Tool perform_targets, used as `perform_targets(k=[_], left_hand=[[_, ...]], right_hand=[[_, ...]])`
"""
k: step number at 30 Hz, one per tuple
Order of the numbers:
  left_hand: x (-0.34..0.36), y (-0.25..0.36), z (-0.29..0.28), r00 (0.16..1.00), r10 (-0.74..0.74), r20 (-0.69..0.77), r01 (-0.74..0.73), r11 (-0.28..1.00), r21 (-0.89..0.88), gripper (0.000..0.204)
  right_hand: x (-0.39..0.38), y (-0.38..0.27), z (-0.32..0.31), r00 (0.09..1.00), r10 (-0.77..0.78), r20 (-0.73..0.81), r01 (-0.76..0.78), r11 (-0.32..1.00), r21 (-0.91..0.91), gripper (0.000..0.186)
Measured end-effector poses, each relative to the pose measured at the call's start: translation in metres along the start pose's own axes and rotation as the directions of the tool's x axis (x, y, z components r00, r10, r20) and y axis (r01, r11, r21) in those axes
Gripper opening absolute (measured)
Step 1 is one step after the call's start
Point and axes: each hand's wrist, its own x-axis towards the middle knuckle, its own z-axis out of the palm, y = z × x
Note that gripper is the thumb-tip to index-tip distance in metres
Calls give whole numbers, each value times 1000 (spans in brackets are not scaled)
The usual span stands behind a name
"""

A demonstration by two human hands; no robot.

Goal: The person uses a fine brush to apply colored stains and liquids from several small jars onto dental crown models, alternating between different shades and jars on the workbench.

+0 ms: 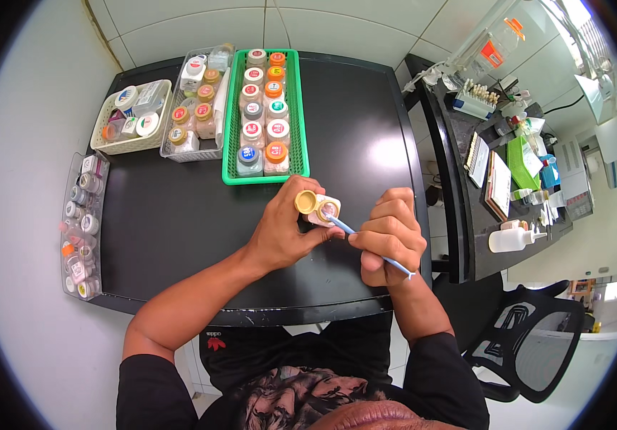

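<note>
The left hand (285, 228) was curled around a small open jar (325, 210), fingers closed on its body, with the yellow lid (305, 201) pinched up beside the mouth by the thumb and forefinger. The jar sat above the black table (179, 215), just in front of the green tray (230, 129). The right hand (389, 236) was closed in a fist-like pencil grip on a thin light-blue tool (366, 244), its tip reaching into the jar's mouth and its other end sticking out below the hand.

What lay inside the jar could not be made out, and the tool's tip was too small to tell its shape. Most of the jar's body was hidden behind the left fingers.

The green tray held two rows of small lidded jars with red, orange, green and blue caps. To its left, a clear basket (192, 154) held more jars with gold and red caps, and a cream basket (133, 143) held assorted pots. A clear tray (72, 172) at the table's left edge carried a line of small bottles.
</note>
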Motion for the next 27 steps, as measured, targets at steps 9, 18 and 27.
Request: perform_targets(k=[9,18,27], left_hand=[[-3,0,1,993,-119,17,120,989,-87,54],[-1,-2,0,999,11,46,-11,1000,-6,57],[-2,-2,2,998,-64,-3,64,998,-24,55]], right_hand=[[4,3,0,995,-48,93,58,993,-106,32],[1,0,-3,998,-3,63,7,998,-58,34],[7,0,2,991,6,133,11,992,-125,31]])
